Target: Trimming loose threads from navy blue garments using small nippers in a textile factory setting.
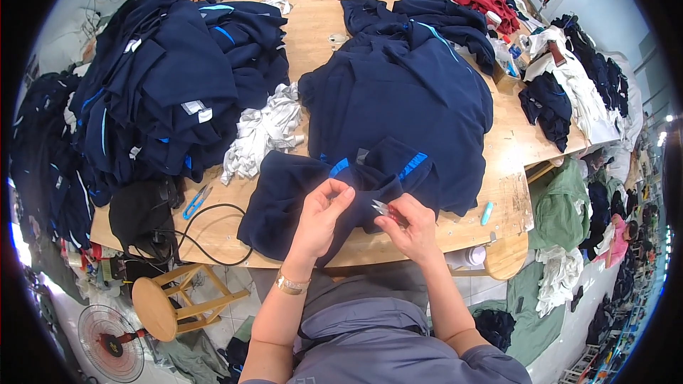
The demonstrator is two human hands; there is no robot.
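Observation:
A navy garment [277, 203] with bright blue trim lies bunched at the table's front edge, under both my hands. My left hand [324, 217] is raised over its near part, thumb and forefinger pinched together. Whatever sits between those fingertips is too small to make out. My right hand [413, 229] is closed around small thread snips [382, 208]. Their pointed metal blades stick out toward the left hand, close to the garment's collar area, and a bit of red shows at the grip. Behind the garment spreads a broad stack of navy garments [398, 99].
A tall navy garment heap [163, 78] and white fabric strips [267, 128] occupy the left. Blue-handled scissors [196, 203] lie beside a black bag [146, 217] and cable. A light-blue cutter [486, 213] rests at right. Stools and a fan [110, 341] stand below; two people work across the table.

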